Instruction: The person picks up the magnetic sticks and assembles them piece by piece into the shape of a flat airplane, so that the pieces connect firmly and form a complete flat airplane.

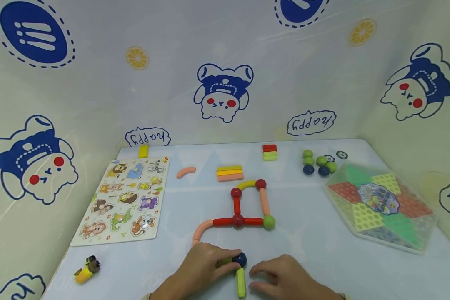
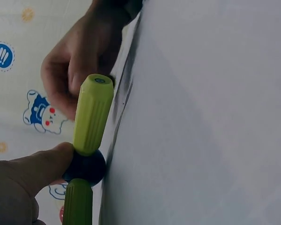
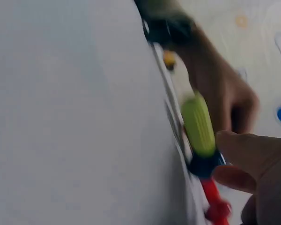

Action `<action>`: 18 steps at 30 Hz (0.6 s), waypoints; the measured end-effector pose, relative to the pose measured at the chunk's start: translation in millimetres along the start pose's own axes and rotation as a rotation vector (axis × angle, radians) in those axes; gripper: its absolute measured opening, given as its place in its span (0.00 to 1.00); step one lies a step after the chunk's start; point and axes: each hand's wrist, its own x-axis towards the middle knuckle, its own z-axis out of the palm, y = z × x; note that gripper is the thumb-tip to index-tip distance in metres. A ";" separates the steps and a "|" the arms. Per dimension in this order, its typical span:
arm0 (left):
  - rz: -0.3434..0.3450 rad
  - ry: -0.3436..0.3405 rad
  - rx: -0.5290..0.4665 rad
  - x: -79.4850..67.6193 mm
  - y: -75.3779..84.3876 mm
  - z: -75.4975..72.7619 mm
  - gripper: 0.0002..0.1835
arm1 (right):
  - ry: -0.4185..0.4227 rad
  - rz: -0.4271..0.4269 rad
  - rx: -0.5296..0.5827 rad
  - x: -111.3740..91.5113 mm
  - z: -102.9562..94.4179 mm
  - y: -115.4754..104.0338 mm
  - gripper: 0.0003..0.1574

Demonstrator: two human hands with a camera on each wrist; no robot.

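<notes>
My left hand [image 1: 202, 266] pinches a dark blue ball [image 1: 241, 259] between thumb and index finger, low in the head view. From that ball a light green ribbed stick [image 1: 241, 283] points toward me; in the left wrist view, its free end shows a small round disc. Another green stick [image 2: 78, 201] joins the ball, partly hidden between the left fingers in the head view. Just right of these pieces is my right hand [image 1: 281, 277], its fingers loosely bent with nothing held. Beyond the hands lies a figure of red sticks [image 1: 222, 222], red balls [image 1: 238, 221] and curved pieces.
An animal puzzle board [image 1: 125, 200] lies left, with a yellow toy [image 1: 86, 271] below it. Loose sticks [image 1: 229, 173] lie at the back, several green and blue balls [image 1: 324, 170] back right. A clear box [image 1: 382, 206] of coloured pieces stands on the right.
</notes>
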 end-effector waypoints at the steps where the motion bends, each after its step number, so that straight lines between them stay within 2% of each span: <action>1: -0.003 -0.005 0.008 0.8 0.0 -0.4 0.17 | 0.048 0.043 -0.041 1.1 -7.5 2.5 0.14; 5: -0.057 0.019 0.057 4.3 -4.2 -9.3 0.20 | 0.253 0.176 -0.254 10.1 -37.4 19.4 0.17; 8: -0.124 0.077 0.133 13.9 -12.7 -20.8 0.18 | 0.336 0.219 -0.392 17.5 -52.7 36.1 0.19; 12: -0.145 0.097 0.254 35.1 -25.0 -26.0 0.16 | 0.361 0.267 -0.446 23.2 -60.4 50.6 0.20; 18: -0.093 0.093 0.326 57.9 -32.9 -11.8 0.16 | 0.332 0.287 -0.382 26.3 -58.6 53.9 0.21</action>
